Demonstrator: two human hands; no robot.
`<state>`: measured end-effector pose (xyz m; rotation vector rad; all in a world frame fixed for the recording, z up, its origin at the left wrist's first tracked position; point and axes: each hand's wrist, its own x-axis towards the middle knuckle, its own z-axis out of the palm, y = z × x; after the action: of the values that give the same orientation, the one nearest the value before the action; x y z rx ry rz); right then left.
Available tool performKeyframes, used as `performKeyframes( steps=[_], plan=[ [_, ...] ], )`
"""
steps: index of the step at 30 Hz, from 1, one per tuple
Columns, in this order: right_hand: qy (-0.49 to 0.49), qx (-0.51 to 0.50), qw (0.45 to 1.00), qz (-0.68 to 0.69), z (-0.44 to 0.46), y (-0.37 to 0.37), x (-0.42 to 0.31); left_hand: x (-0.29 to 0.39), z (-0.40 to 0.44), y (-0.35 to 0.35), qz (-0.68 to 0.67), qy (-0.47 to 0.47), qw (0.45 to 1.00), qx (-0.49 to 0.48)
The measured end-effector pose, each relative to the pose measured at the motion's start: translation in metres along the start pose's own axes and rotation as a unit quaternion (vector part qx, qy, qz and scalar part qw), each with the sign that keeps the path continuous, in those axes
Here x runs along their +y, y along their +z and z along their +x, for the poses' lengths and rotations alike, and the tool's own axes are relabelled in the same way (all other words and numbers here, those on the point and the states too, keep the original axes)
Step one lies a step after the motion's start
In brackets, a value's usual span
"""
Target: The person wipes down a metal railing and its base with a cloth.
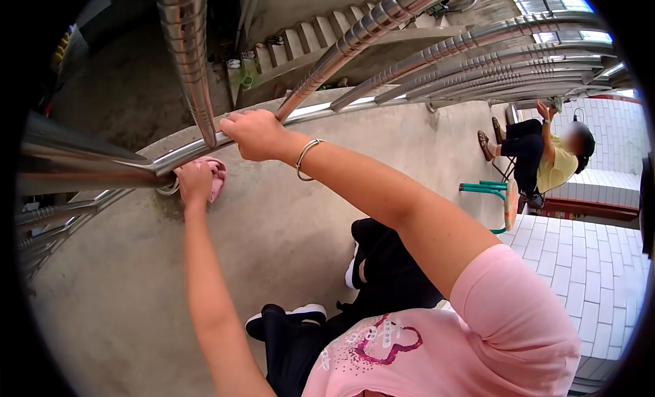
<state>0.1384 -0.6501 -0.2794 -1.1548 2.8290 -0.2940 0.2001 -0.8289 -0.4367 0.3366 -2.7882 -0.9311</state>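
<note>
Firstly, one pink cloth (217, 180), bunched at the steel post's (89, 158) base, was held in the left hand's (196, 183) grip; the right hand (256, 134), braceleted, was curled over the bottom rail (185, 154).

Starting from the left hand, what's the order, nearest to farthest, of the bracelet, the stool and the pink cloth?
1. Pink cloth: right at the left hand.
2. Bracelet: on the right wrist.
3. Stool: off to the right, near the seated person.
</note>
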Motion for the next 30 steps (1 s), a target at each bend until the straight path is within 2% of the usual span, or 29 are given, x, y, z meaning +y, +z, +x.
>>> performKeyframes(
  steps=[2,6,8,9,11,12,13,14,15,16,20,26,30],
  plan=[
    [-0.001,0.001,1.0,0.0,-0.001,0.002,0.0,0.021,-0.004,-0.024,-0.05,-0.109,0.987,-0.111],
    [-0.003,0.011,1.0,0.005,0.0,0.001,0.0,0.014,-0.016,-0.021,-0.058,-0.086,0.991,-0.088],
    [-0.005,0.006,1.0,0.01,-0.001,0.0,-0.001,0.005,-0.025,-0.019,0.142,0.075,0.981,-0.107],
    [0.002,0.0,1.0,0.008,-0.001,0.001,0.0,-0.002,-0.031,-0.017,0.242,0.151,0.951,-0.117],
    [0.01,-0.021,1.0,0.017,0.002,0.003,0.003,-0.029,-0.041,0.016,0.031,0.019,0.991,-0.132],
    [0.01,-0.036,0.999,0.033,0.003,0.005,0.005,-0.035,-0.044,0.031,0.027,0.001,0.996,-0.083],
    [0.006,-0.038,0.999,0.027,0.003,0.004,0.005,-0.032,-0.04,0.028,0.023,0.002,0.997,-0.074],
    [0.035,-0.071,0.996,0.029,0.006,0.001,0.002,-0.023,-0.049,0.018,0.023,-0.001,0.997,-0.067],
    [0.04,-0.074,0.996,0.025,0.007,0.0,0.0,0.025,-0.044,-0.032,-0.041,-0.119,0.989,-0.083],
    [0.026,-0.053,0.998,0.019,0.006,0.002,0.0,0.045,-0.045,-0.058,-0.034,-0.157,0.983,-0.09],
    [0.021,-0.08,0.996,-0.012,0.006,-0.003,-0.003,0.043,-0.05,-0.064,0.091,-0.139,0.982,-0.088],
    [0.03,-0.098,0.994,-0.026,0.008,-0.005,-0.006,0.035,-0.06,-0.057,0.128,-0.13,0.983,-0.02],
    [0.034,-0.109,0.993,-0.031,0.009,-0.007,-0.007,0.033,-0.064,-0.065,0.123,-0.147,0.98,-0.055]
  ],
)
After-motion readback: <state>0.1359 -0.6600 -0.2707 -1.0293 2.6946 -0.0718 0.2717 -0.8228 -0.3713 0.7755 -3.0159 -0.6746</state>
